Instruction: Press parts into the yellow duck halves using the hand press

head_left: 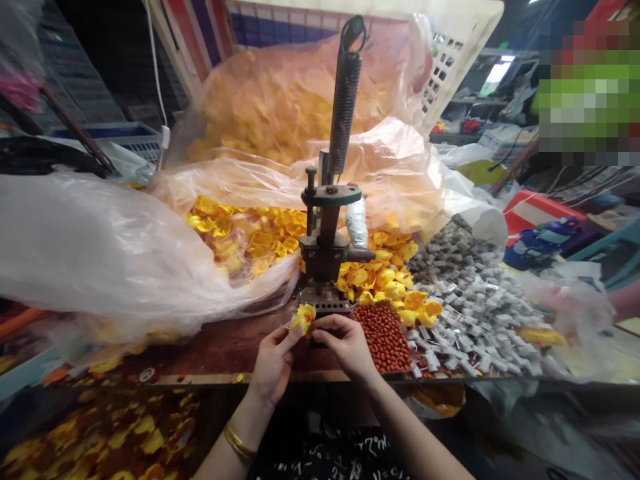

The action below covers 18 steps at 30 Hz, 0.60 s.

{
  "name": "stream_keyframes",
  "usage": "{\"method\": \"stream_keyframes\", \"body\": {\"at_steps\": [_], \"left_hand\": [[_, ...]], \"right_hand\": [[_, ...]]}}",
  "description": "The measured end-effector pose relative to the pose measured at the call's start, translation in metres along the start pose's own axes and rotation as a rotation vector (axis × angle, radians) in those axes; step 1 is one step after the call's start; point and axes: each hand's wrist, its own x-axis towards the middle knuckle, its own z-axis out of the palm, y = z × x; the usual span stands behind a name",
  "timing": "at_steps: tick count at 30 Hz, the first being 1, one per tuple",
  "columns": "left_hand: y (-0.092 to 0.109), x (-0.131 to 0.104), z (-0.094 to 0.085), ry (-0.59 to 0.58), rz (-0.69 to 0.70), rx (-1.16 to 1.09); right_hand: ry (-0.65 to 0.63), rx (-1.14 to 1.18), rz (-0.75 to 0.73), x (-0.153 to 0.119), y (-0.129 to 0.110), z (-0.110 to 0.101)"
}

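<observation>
Left hand (273, 357) grip pinched on yellow flower piece (303, 317), right hand (345, 343) grip closed, contents hidden, before hand press (327, 253)

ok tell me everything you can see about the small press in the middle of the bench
The press is a small hand-worked machine of dark, worn metal, standing upright on the wooden bench. A long coil spring rises from it, tilted a little to the right, above a greenish round plate. Its base has a row of small holes. Yellow plastic pieces lie heaped behind and beside it. Just before the base, the left hand holds a yellow piece and the right hand reaches alongside.
</observation>
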Motion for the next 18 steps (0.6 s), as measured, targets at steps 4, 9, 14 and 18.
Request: {"method": "stream_keyframes", "body": {"at_steps": [4,9,14,18], "left_hand": [[-0.002,0.018,-0.005,-0.025,0.069,0.142],[-0.001,0.069,-0.002,-0.059,0.366,0.624],[0.006,0.093,0.0,-0.23,0.469,0.937],[0.012,0.09,0.005,-0.38,0.6,1.116]], "right_hand": [[0.079,-0.427,-0.151,0.02,0.003,-0.005],[0.155,-0.815,-0.126,0.055,0.006,-0.017],[0.329,-0.732,-0.146,0.084,-0.022,-0.07],[0.351,-0.418,-0.157,0.15,-0.085,-0.098]]}}
